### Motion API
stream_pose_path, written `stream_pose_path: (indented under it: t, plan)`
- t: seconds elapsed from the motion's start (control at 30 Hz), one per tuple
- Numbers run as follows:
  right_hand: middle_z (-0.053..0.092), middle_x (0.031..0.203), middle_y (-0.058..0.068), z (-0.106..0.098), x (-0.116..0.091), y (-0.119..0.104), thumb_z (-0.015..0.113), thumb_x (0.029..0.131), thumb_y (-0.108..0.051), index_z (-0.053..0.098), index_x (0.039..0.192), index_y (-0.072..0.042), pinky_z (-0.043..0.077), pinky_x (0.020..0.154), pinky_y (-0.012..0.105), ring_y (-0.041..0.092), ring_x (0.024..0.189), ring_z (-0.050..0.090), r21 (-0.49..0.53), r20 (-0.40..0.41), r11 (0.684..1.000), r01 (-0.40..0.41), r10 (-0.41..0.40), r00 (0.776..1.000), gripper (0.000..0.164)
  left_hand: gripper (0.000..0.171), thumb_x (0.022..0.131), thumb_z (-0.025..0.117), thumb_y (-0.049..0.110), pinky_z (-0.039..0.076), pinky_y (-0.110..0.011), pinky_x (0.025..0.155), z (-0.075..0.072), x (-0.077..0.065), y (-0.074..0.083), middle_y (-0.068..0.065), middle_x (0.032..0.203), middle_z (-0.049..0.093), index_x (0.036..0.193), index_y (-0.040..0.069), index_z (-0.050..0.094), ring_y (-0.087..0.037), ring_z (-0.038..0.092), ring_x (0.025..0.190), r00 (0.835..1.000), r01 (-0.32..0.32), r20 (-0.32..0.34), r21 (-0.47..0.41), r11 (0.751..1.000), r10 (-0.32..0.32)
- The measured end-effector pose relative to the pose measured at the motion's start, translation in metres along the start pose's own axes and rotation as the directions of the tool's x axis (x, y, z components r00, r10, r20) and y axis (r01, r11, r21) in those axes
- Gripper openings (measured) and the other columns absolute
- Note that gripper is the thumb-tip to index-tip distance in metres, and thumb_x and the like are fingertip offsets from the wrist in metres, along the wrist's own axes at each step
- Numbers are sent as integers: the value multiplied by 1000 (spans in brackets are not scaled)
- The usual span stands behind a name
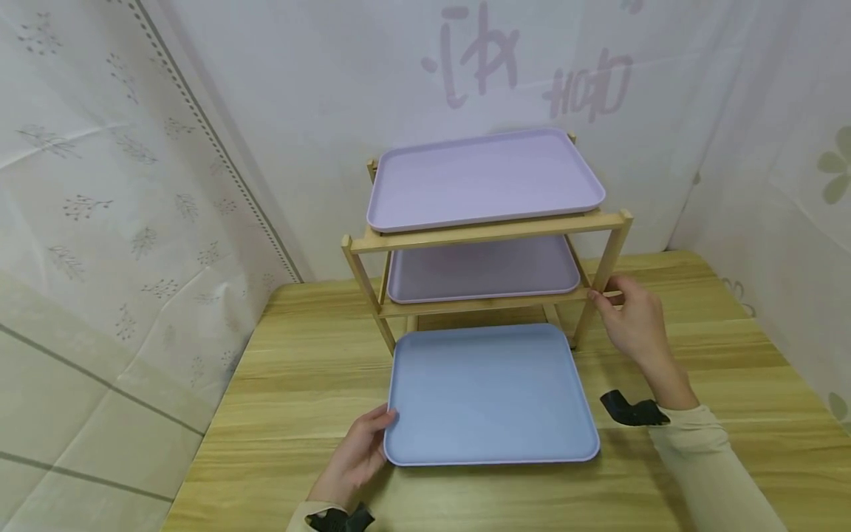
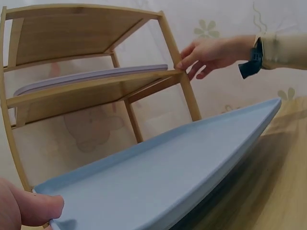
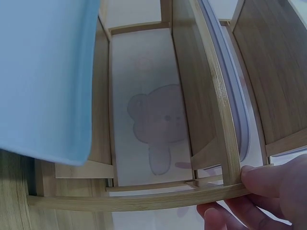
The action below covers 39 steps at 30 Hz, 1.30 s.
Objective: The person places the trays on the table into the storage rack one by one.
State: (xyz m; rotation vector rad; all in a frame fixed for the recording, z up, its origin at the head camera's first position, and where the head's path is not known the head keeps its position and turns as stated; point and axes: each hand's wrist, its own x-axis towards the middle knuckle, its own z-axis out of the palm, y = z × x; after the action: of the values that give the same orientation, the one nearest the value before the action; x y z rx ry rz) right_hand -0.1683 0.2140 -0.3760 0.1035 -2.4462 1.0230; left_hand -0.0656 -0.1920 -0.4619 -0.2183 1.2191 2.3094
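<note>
A blue tray (image 1: 492, 399) is held by its left edge in my left hand (image 1: 362, 451), the thumb over the rim in the left wrist view. In that view a gap shows beneath the tray, above the table. Its far edge reaches the front of a wooden shelf rack (image 1: 492, 233). My right hand (image 1: 631, 318) pinches the rack's right front post at the middle shelf's height; thumb (image 3: 261, 179) and fingers lie around the wood. One lilac tray (image 1: 485, 181) rests on the top shelf, and a second lilac tray (image 1: 482, 270) lies on the middle shelf.
The rack stands on a wood-grain table (image 1: 299, 399) close to a pale printed curtain (image 1: 299, 133) behind it. More patterned cloth (image 1: 791, 185) hangs at the right. The lowest shelf (image 3: 100, 110) shows partly behind the blue tray.
</note>
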Motion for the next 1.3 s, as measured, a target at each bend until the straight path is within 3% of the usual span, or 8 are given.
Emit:
stream_pose_path:
  t: [0.33, 0.57, 0.9, 1.17, 1.3]
  plan:
    - [65, 89, 20, 1, 0, 3, 62, 83, -14, 61, 91, 0, 43, 51, 20, 34, 72, 65, 4, -16, 1000, 21, -21, 1000, 16, 50, 96, 34, 6, 44, -30, 90, 4, 15, 6, -7, 111, 51, 137, -9, 10, -14, 53, 104, 1000, 10, -4, -17, 1000, -10]
    - [65, 89, 20, 1, 0, 3, 62, 84, -14, 61, 91, 0, 45, 51, 26, 34, 73, 65, -3, -12, 1000, 10, -10, 1000, 16, 41, 96, 33, 7, 45, -29, 87, 5, 27, 8, -6, 106, 51, 131, -8, 18, -13, 54, 99, 999, -4, -52, -21, 1000, 2]
    - [65, 91, 18, 2, 1, 3, 62, 84, -15, 61, 93, -1, 45, 51, 23, 33, 74, 65, 2, -9, 1000, -8, 8, 1000, 17, 45, 97, 30, 7, 45, -31, 87, 1, 44, 11, -7, 112, 48, 136, -8, 12, -14, 52, 103, 999, -26, -40, -18, 1000, 25]
    - [65, 91, 19, 3, 1, 3, 62, 84, -15, 61, 93, -1, 47, 52, 30, 33, 74, 65, -6, -19, 1000, -11, 11, 1000, 17, 30, 96, 31, 7, 46, -28, 85, 4, 56, 15, -5, 108, 49, 124, -3, 26, -12, 53, 99, 995, -46, -89, -30, 998, 43]
    - [65, 92, 19, 2, 0, 3, 62, 84, -17, 61, 93, -1, 46, 51, 26, 33, 75, 65, -4, -16, 1000, -18, 18, 1000, 18, 37, 97, 30, 8, 46, -28, 85, 5, 64, 17, -7, 112, 47, 130, -5, 22, -13, 52, 101, 994, -56, -95, -31, 998, 53]
